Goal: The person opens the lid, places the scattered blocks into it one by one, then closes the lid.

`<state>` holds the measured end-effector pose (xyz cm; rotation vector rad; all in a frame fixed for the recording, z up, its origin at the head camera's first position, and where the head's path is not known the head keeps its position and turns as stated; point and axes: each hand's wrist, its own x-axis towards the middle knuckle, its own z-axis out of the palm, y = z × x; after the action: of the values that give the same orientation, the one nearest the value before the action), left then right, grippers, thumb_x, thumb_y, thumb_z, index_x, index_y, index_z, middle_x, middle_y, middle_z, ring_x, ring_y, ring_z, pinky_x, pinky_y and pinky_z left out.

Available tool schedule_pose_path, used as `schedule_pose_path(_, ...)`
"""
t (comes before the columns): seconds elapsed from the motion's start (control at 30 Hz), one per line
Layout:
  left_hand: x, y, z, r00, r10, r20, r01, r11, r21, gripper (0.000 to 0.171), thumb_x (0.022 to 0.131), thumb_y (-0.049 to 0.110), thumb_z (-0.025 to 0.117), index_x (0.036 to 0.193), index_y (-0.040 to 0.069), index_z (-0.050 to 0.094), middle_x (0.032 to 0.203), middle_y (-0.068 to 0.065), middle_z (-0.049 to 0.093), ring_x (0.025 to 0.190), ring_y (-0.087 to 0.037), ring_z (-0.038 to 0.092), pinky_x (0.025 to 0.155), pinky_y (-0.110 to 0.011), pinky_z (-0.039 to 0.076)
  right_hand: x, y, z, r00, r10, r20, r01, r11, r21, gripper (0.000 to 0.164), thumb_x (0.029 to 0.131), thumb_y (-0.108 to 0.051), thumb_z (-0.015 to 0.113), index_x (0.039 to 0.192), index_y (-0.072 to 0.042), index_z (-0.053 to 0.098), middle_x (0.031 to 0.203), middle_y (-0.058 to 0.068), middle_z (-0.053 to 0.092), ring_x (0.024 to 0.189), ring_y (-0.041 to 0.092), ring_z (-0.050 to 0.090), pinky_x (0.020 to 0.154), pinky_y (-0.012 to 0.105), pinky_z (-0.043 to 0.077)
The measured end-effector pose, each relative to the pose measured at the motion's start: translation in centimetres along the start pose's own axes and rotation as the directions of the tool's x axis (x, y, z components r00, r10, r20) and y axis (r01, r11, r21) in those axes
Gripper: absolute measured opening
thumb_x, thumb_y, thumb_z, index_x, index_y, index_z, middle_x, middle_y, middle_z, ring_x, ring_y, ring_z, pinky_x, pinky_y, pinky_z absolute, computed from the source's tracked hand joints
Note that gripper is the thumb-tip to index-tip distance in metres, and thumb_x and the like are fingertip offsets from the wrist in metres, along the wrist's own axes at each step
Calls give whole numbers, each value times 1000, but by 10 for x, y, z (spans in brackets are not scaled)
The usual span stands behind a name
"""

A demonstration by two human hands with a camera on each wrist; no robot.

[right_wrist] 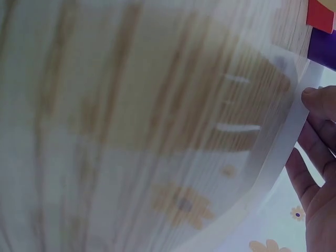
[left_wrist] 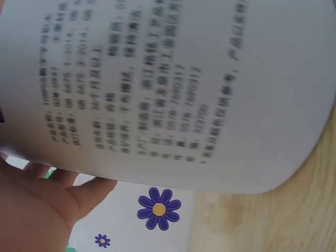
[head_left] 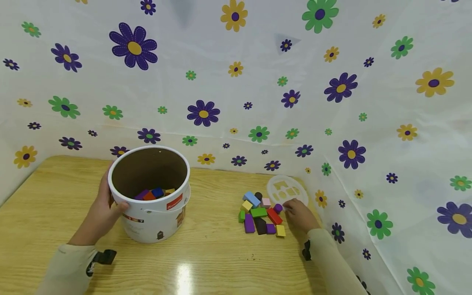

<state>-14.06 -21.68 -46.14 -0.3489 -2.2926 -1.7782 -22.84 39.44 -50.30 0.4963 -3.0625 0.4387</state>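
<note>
A white bucket (head_left: 158, 221) with printed sides stands on the table at left, several coloured blocks (head_left: 149, 196) lying inside it. My left hand (head_left: 105, 211) grips its left side, thumb on the outer wall near the rim. Printed text on the bucket wall (left_wrist: 252, 105) fills most of the left wrist view, the left hand (left_wrist: 47, 205) at its edge. Over at the right, my right hand (head_left: 300, 215) pinches the near edge of a white translucent lid (head_left: 274, 184) with shape cut-outs. The right wrist view has the thumb and fingers (right_wrist: 317, 105) at the lid's rim.
Loose blocks lie in a cluster just left of the lid, among them a green block (head_left: 259, 212), a red block (head_left: 274, 216) and a purple block (head_left: 249, 223). A flowered white sheet (head_left: 221, 90) rises behind and along the right side of the wooden table (head_left: 206, 254).
</note>
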Motion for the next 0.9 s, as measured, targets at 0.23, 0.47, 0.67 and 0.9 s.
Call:
schedule_pose_path(0.23, 0, -6, 0, 998, -47, 29, 48, 999, -13, 106, 94, 41, 75, 164, 45, -4, 173, -3, 4, 150, -55, 14, 111, -85, 15, 1, 2, 5, 1000, -2, -11, 2, 1000, -12, 17, 100, -5, 63, 114, -5, 73, 109, 10, 69, 105, 31, 66, 99, 52, 55)
schedule_pose_path(0.47, -1, -4, 0, 996, -82, 21, 82, 997, 9, 101, 95, 43, 74, 163, 48, 0, 173, -1, 8, 152, -53, 13, 109, -86, 17, 0, 3, 3, 997, -56, -61, 51, 996, -70, 17, 97, -4, 66, 111, -3, 74, 106, 12, 71, 100, 34, 68, 92, 53, 58)
schedule_pose_path(0.67, -2, -5, 2, 998, -68, 11, 68, 998, 13, 100, 96, 43, 73, 163, 47, -1, 173, -6, 9, 151, -55, 15, 109, -85, 17, -3, -5, -2, 998, -16, -69, 21, 997, 77, 24, 98, -6, 65, 120, -1, 71, 113, 12, 68, 108, 34, 65, 98, 56, 55)
schedule_pose_path(0.9, -4, -4, 4, 998, -64, -6, 65, 997, 38, 99, 97, 45, 71, 164, 45, -1, 171, -11, 12, 148, -57, 19, 110, -84, 19, -2, -16, -3, 999, 16, -36, -10, 988, 153, 29, 94, -16, 70, 121, -5, 71, 110, 7, 68, 101, 26, 64, 92, 50, 59)
